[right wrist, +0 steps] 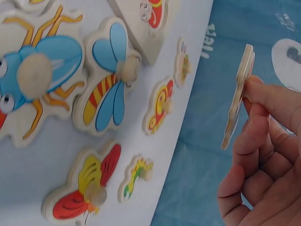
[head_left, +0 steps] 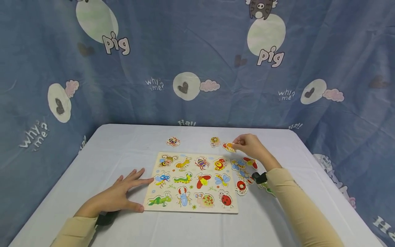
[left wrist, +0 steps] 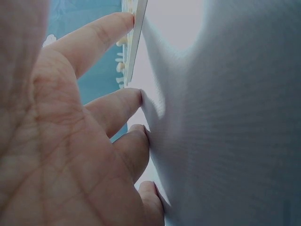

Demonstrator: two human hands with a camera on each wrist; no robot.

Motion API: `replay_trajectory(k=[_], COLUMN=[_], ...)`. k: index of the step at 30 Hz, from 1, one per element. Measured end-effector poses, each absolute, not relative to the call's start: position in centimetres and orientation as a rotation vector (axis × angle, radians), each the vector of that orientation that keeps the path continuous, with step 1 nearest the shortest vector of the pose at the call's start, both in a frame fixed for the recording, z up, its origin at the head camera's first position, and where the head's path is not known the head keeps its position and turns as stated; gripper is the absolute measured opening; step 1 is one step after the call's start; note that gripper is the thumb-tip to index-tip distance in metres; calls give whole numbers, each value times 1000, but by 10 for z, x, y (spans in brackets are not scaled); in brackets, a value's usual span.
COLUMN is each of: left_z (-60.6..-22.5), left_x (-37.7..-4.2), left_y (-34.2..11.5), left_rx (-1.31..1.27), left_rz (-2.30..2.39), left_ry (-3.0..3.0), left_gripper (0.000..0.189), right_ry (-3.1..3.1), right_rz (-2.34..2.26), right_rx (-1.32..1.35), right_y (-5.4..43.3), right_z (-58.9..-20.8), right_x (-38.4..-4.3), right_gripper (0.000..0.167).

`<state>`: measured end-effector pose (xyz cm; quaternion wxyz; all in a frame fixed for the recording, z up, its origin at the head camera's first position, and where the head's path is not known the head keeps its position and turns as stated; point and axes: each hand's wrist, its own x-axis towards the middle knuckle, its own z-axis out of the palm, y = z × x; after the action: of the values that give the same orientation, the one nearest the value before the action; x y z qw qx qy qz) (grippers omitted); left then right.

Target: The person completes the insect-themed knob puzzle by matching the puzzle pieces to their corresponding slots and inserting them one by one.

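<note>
My right hand (head_left: pixel 251 146) is raised over the back right of the table, thumb and finger pinching a flat wooden puzzle piece (right wrist: pixel 239 96). In the right wrist view that piece stands edge-on, so its picture is hidden. Just below it, a red and yellow butterfly piece (right wrist: pixel 160 108) lies on the table. My left hand (head_left: pixel 115 195) rests with spread fingers on the table, at the left side of an insect puzzle board (head_left: pixel 191 208). Its index finger and thumb touch the board's edge. Insect pictures fill the board's recesses.
Loose pieces lie right of the board, among them a red moth (right wrist: pixel 87 188), a bee (right wrist: pixel 110 77), a blue beetle (right wrist: pixel 37 70) and a ladybird (head_left: pixel 241 187). Behind the board are a spider piece (head_left: pixel 173 141) and a snail piece (head_left: pixel 214 141). A blue curtain (head_left: pixel 197 51) hangs behind.
</note>
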<state>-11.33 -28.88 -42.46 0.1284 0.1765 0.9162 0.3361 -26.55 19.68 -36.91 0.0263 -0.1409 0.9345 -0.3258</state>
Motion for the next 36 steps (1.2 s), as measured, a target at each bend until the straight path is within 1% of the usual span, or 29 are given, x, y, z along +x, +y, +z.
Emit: replay_trajectory(k=[23, 36], left_z=[-424, -423], left_x=[-114, -113], left_y=[-290, -289], left_rx=[507, 497], left_rz=[971, 888], left_ry=[2666, 2692], left_gripper=[96, 94], right_ry=[2863, 2811], right_rz=[-968, -973], right_rx=[-474, -563], right_y=[167, 146], right_z=[-370, -374], right_x=[-265, -269], right_gripper=[22, 18])
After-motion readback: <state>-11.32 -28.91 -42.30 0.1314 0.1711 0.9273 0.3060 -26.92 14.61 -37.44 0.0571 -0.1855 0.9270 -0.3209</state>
